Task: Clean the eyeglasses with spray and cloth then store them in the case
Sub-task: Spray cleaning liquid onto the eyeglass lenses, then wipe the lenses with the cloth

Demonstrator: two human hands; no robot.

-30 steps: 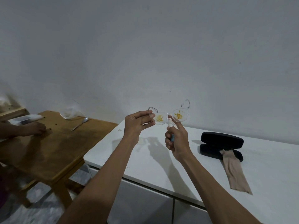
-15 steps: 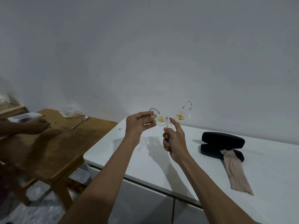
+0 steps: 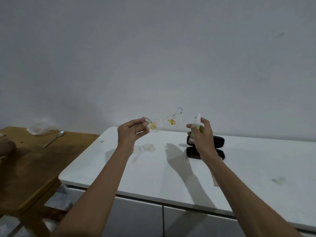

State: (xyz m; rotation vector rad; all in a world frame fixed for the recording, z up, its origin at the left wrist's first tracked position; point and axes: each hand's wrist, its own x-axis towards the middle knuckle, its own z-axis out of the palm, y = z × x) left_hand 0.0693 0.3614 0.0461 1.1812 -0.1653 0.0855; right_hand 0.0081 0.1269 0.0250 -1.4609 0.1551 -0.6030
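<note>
My left hand [image 3: 131, 132] pinches the clear-framed eyeglasses [image 3: 165, 123] by their left end and holds them up above the white counter [image 3: 153, 168]. Both lenses carry yellow smears. My right hand [image 3: 201, 134] grips a small spray bottle [image 3: 196, 124] with a white nozzle, upright, a little to the right of the glasses and apart from them. Behind that hand lies the open black case [image 3: 217, 142] on the counter. The beige cloth [image 3: 214, 179] shows only as a strip beside my right forearm.
A wooden table [image 3: 34, 165] stands to the left with a spoon [image 3: 54, 139] and a crumpled plastic bag [image 3: 41, 128] on it. Another person's hand [image 3: 6, 147] is at its left edge. A grey wall rises behind the counter; cabinet doors sit below it.
My right hand has moved the spray bottle to the right, away from the lenses. The view has shifted left and down, so my right arm now covers most of the cloth.
</note>
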